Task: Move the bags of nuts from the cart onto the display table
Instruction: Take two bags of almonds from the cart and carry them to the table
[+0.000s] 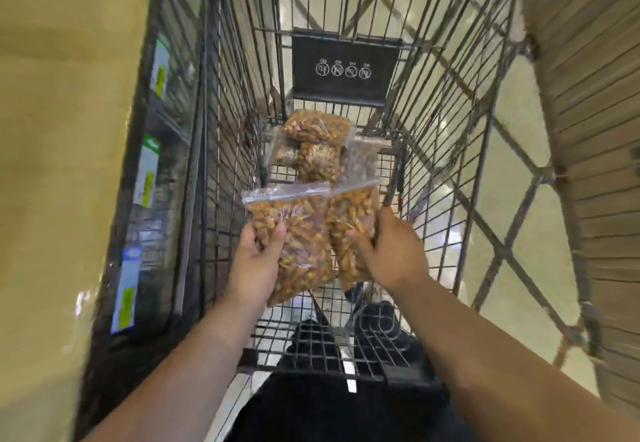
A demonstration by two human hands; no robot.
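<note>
A glossy, pale tiled floor (512, 151) shows through the wire of a shopping cart (433, 130) seen from above in a narrow aisle. Inside the cart, near the person, two bags of nuts are lifted clear of the wire bottom, side by side and overlapping at their inner edges. The left hand (256, 254) grips the left bag (301, 244) by its lower side, thumb across the front and fingers tucked behind. The right hand (391, 251) is curled round the lower half of the right bag (353, 220). Both are clear zip-top pouches, full of orange-brown nuts, slack and lumpy, with the flat sealed strip uppermost; they look soft enough to sag and slide if held loosely. Further in, a small pile of like bags (311, 144) lies at the far end of the cart, below a black flap (343, 67) printed with round warning symbols. The step in hand looks like the pick-up: one bag per hand, not yet out of the cart. The next move calls for raising both over the wire rim and turning to the display table, which cannot be made out for certain here. To the left runs dark shelving with price labels (147, 171); to the right stands a slatted wooden structure (595, 130).
</note>
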